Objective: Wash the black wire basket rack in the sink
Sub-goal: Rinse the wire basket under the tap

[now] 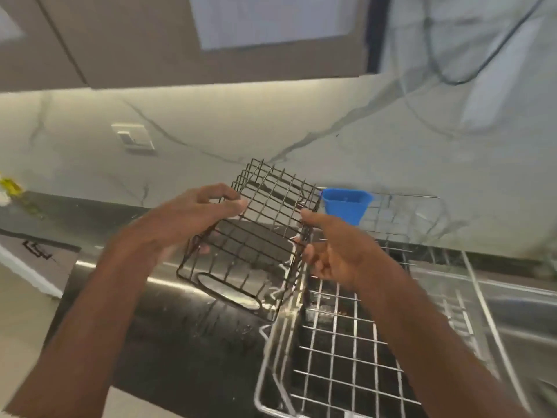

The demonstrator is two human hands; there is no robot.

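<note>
Both hands clamp black wire basket rack [256,233]: left hand [193,215] grips left side, right hand [334,251] right side, tilted above steel sink [180,321]. Rotate steadily; maintain firm hold on wet wire.

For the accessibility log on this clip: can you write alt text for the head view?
Two bare hands, left hand and right hand, hold a black wire basket rack tilted in the air above a steel sink. A silver wire dish rack sits to the right, with a blue cup behind it.
</note>
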